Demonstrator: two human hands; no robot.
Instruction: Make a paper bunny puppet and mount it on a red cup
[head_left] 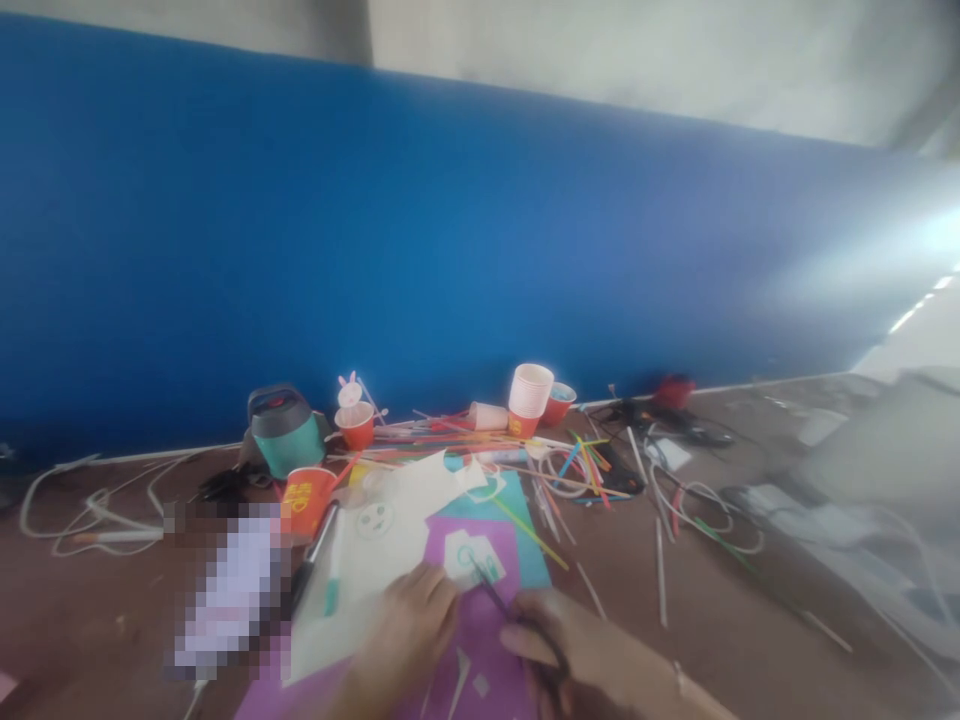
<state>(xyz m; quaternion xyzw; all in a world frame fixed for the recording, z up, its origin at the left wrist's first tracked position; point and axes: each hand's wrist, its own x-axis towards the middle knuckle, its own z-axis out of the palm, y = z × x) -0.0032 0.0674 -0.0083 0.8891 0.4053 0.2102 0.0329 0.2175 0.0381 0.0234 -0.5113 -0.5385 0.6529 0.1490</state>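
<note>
My left hand point(405, 630) rests with curled fingers on a white paper sheet point(367, 570), its fingertips touching a small white cut-out point(469, 552). My right hand point(562, 650) is closed on dark scissors point(499, 600), whose blades point up-left at the cut-out. The cut-out lies on a purple sheet point(487, 640), which overlaps a teal sheet point(517, 510). A round white face-shaped piece point(373, 519) sits on the white paper.
Coloured straws point(525, 450) litter the brown table. An orange cup point(306, 498), a teal jug point(285, 430), a stack of paper cups point(529, 392) and white cables point(97, 500) stand behind. A blue wall point(450, 250) closes the far edge. A pixelated patch point(232, 590) lies left.
</note>
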